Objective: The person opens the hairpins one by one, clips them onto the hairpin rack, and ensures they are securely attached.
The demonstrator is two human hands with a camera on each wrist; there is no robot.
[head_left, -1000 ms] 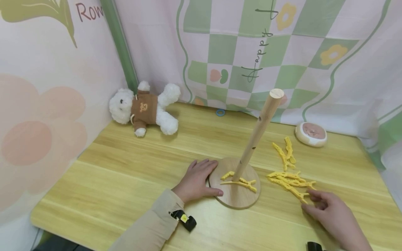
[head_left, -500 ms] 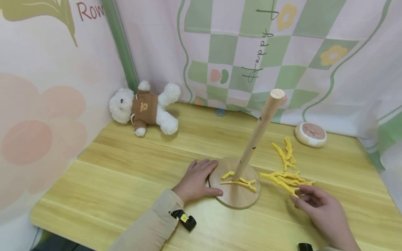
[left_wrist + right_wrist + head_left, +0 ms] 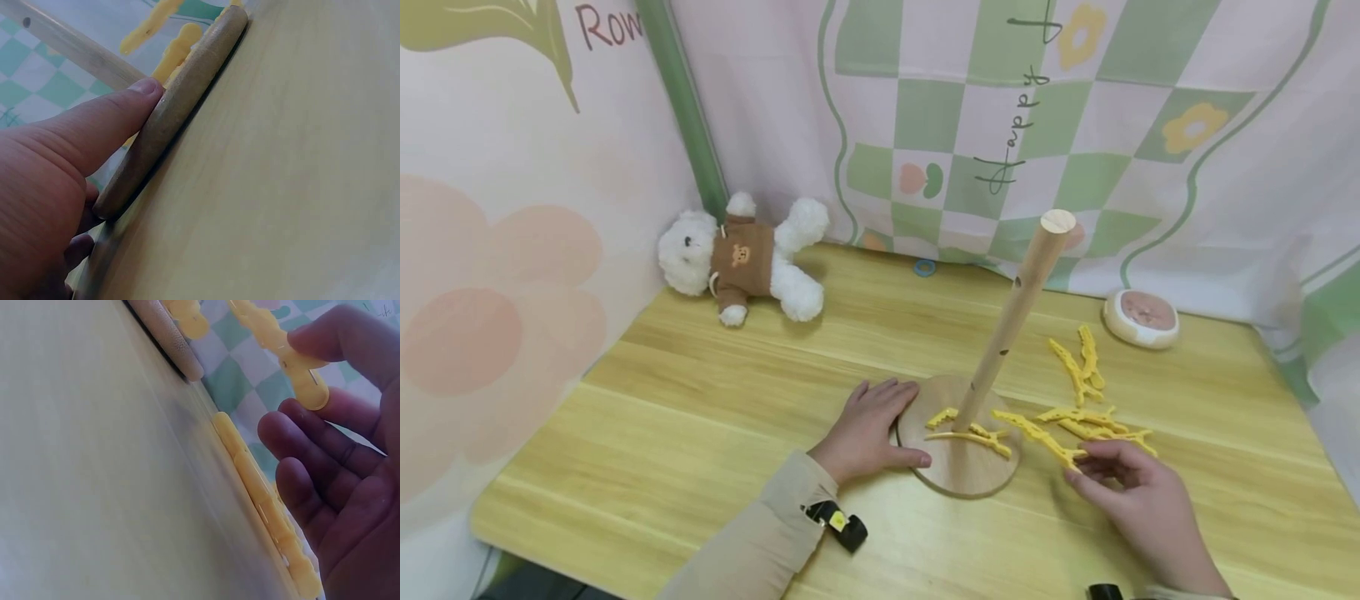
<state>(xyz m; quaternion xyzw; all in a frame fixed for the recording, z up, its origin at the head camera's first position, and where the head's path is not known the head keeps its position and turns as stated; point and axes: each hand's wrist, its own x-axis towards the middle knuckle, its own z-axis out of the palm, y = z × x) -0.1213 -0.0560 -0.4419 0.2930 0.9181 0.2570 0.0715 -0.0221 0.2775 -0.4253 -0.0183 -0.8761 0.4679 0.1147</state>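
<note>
1. Branch [image 3: 1037, 433], yellow: I see the right hand [image 3: 1138, 504] pinching its forked end, the far tip over the base's right edge.
2. Left hand [image 3: 874, 433] lies spread wide at the round base's [image 3: 958, 481] left rim.
3. I see broad tabletop [image 3: 662, 425] leftward; rightward, loose yellow pieces [image 3: 1097, 432] crowd the right hand.

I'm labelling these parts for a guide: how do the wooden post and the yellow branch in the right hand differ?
The post is pale wood, while the branch is yellow. The post is thick and straight; the branch is thin and knobbly. The post stands on the round base; the right hand pinches the branch. Both are long and narrow.
</note>
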